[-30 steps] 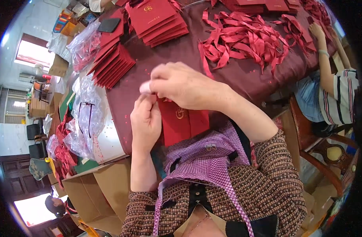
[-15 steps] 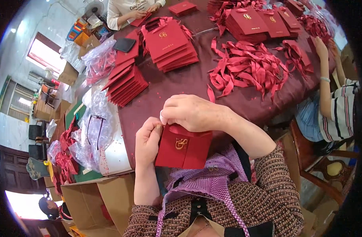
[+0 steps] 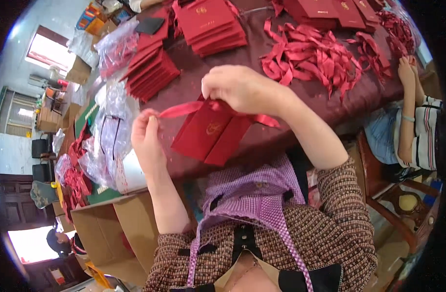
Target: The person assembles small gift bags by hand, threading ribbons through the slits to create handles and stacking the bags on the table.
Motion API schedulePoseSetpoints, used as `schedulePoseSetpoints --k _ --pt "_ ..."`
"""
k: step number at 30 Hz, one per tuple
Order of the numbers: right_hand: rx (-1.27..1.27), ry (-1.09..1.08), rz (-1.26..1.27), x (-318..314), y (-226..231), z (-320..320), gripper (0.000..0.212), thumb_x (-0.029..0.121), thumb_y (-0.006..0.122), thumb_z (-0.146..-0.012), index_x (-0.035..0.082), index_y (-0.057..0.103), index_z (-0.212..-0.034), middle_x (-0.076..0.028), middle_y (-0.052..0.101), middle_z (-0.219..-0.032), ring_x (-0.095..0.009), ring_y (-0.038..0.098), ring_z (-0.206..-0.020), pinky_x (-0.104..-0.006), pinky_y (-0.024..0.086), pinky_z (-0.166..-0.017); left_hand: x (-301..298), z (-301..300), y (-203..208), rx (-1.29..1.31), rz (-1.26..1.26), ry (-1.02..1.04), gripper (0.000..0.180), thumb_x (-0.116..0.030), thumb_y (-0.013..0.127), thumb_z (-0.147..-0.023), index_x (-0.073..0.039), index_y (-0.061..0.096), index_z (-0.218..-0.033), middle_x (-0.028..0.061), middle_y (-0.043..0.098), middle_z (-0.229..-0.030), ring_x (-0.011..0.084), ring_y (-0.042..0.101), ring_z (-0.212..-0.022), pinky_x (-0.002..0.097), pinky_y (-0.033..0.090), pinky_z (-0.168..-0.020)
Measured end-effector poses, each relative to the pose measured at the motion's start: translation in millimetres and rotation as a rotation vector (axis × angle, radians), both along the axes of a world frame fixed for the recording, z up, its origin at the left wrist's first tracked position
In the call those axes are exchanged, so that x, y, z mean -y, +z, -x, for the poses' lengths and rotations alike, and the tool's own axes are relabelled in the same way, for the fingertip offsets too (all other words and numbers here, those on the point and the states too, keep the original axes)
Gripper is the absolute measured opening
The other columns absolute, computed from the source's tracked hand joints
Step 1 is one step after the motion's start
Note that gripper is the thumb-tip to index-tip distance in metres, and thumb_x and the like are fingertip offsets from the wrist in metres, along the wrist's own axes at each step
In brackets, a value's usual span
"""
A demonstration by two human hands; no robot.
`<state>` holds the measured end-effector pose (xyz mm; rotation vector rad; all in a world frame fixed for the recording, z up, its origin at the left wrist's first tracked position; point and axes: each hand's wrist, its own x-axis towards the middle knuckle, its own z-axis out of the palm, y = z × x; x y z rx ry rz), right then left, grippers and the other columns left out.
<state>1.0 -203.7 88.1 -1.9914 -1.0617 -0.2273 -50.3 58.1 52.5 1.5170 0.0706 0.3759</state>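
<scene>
A small red paper gift bag (image 3: pixel 196 131) with a gold emblem hangs tilted over the table's near edge. My right hand (image 3: pixel 240 87) is closed at its top, the fingertips partly hidden behind the hand's back. From the bag's upper edge a red satin ribbon (image 3: pixel 180 109) runs taut to the left, where my left hand (image 3: pixel 147 134) pinches its end. Another ribbon end sticks out to the right, below my right wrist.
Fanned red bags (image 3: pixel 152 75) and a taller stack (image 3: pixel 210 29) lie beyond my hands. A heap of loose ribbons (image 3: pixel 315 61) is at right. Plastic bags (image 3: pixel 111 131) with glasses lie left, above an open cardboard box (image 3: pixel 103 233). A co-worker's arms (image 3: pixel 408 92) reach in at right.
The bag has moved away from my body, up over the table edge, and tilted. My left hand has left the bag's top and drawn the ribbon out to the left.
</scene>
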Motion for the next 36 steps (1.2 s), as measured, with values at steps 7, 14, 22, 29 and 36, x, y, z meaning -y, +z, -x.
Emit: schedulePoseSetpoints --k 7,14,22,29,36 --pt "-0.162 -0.012 0.011 5.6 -16.8 -15.0 0.006 0.003 0.057 -0.086 0.000 0.059 -0.091 -0.014 0.063 -0.088 -0.030 0.061 -0.083 -0.0376 0.048 -0.074 41.3 23.8 22.9 0.189 -0.762 -0.160 0.011 -0.002 0.068 -0.081 0.001 0.067 -0.092 0.0087 0.057 -0.088 0.0181 0.056 -0.078 0.0279 0.046 -0.067" --pt "-0.315 -0.053 -0.292 3.4 -29.7 -11.2 0.033 0.000 0.060 -0.086 0.004 0.055 -0.119 -0.011 0.065 -0.096 -0.018 0.063 -0.089 -0.0309 0.050 -0.078 39.9 18.0 3.1 0.161 -0.813 -0.147 0.009 -0.002 0.069 -0.080 0.002 0.065 -0.087 0.0068 0.054 -0.074 0.0150 0.053 -0.063 0.0273 0.043 -0.056" --pt "-0.067 -0.299 0.321 53.9 -61.5 28.2 0.036 0.021 0.073 -0.075 0.001 0.059 -0.101 -0.014 0.057 -0.093 -0.032 0.053 -0.098 -0.0390 0.043 -0.088 11.4 7.5 -20.3 -0.156 -0.477 -0.122 0.013 -0.009 0.063 -0.090 0.004 0.064 -0.087 -0.0026 0.058 -0.072 0.0037 0.048 -0.065 0.0207 0.040 -0.058" --pt "-0.310 -0.368 -0.118 58.9 -76.9 28.7 0.010 0.007 0.062 -0.084 0.004 0.060 -0.093 -0.005 0.060 -0.073 -0.019 0.059 -0.069 -0.0326 0.047 -0.065 18.0 4.1 -18.8 -0.184 -0.376 -0.159 0.012 -0.009 0.062 -0.092 0.003 0.064 -0.090 -0.0047 0.057 -0.073 0.0029 0.048 -0.067 0.0191 0.040 -0.060" --pt "-0.821 0.165 -0.830 73.3 -30.7 38.5 0.025 0.007 0.052 -0.094 -0.003 0.060 -0.115 -0.010 0.067 -0.092 -0.014 0.063 -0.077 -0.0267 0.051 -0.071 27.1 0.5 -20.9 -0.191 -0.486 -0.082 0.013 -0.010 0.061 -0.092 0.003 0.065 -0.089 -0.0031 0.055 -0.068 0.0031 0.045 -0.062 0.0211 0.039 -0.055"
